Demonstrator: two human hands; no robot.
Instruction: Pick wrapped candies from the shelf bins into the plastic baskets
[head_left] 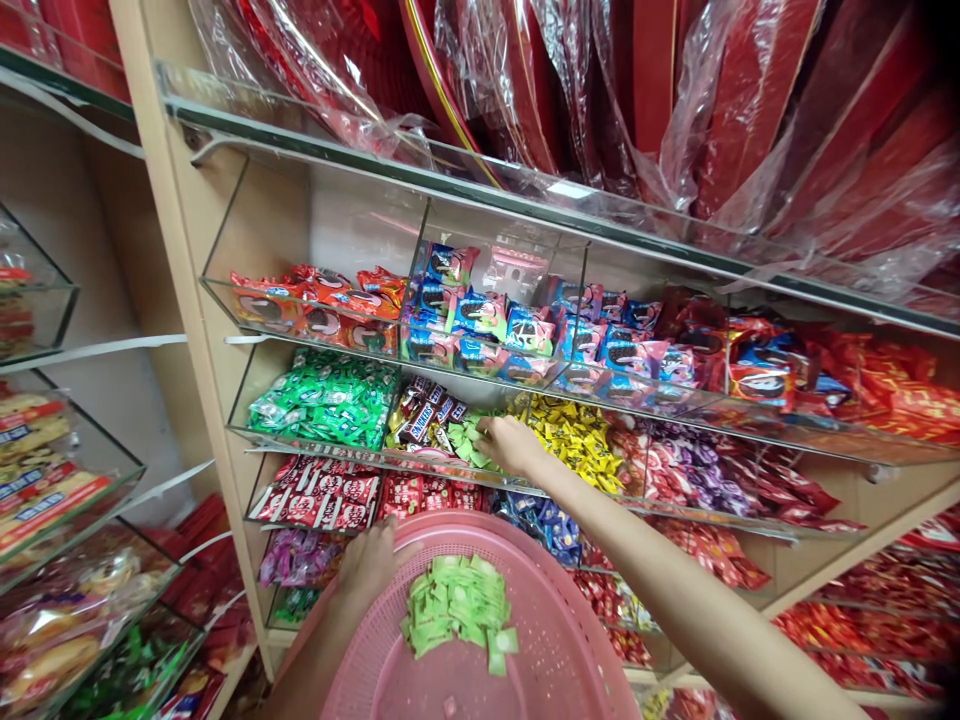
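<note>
My left hand is closed on the left rim of a pink plastic basket. A pile of light-green wrapped candies lies inside it. Above the basket, my right hand reaches into a glass shelf compartment, its fingers curled on more light-green wrapped candies; the fingertips are partly hidden. Snickers bars lie just left of these candies. To the right of the hand is a heap of yellow-wrapped candies, and further left are green-wrapped candies.
Glass dividers and a glass front edge bound the compartments. Blue cookie packs and orange packs fill the shelf above. Red plastic-wrapped items overhang the top shelf. A wooden post stands at left.
</note>
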